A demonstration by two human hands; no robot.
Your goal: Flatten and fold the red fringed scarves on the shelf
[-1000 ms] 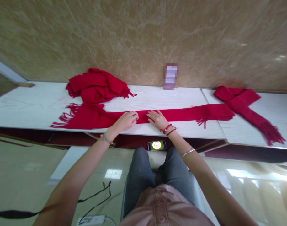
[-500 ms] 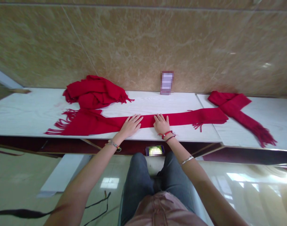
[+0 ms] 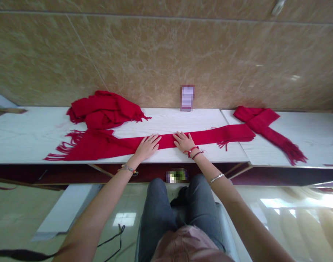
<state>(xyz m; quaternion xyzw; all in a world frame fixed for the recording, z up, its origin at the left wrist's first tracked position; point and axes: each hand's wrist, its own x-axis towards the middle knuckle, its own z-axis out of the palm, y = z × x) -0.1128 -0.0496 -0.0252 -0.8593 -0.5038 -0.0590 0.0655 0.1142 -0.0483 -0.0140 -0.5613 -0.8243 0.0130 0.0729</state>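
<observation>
A long red scarf (image 3: 210, 135) lies stretched across the white table (image 3: 27, 134), fringed at both ends. My left hand (image 3: 146, 146) rests flat on its middle with the fingers spread. Just to the right, my right hand (image 3: 184, 141) also lies flat on the scarf, fingers apart. Neither hand grips anything. A bundled red scarf (image 3: 103, 111) sits behind the left end of the long one. Another red scarf (image 3: 264, 125) lies folded at an angle on the right, one fringed end near the table's front edge.
A small blurred card (image 3: 187, 97) stands against the marble wall (image 3: 166, 54) behind the table. A phone (image 3: 177, 175) lies on my lap under the table edge. A second tabletop (image 3: 313, 134) adjoins on the right. Cables (image 3: 111, 238) trail on the floor at left.
My left hand has uncurled from a loose grip to lie flat on the scarf. Both hands now press the scarf with spread fingers. The view has shifted slightly.
</observation>
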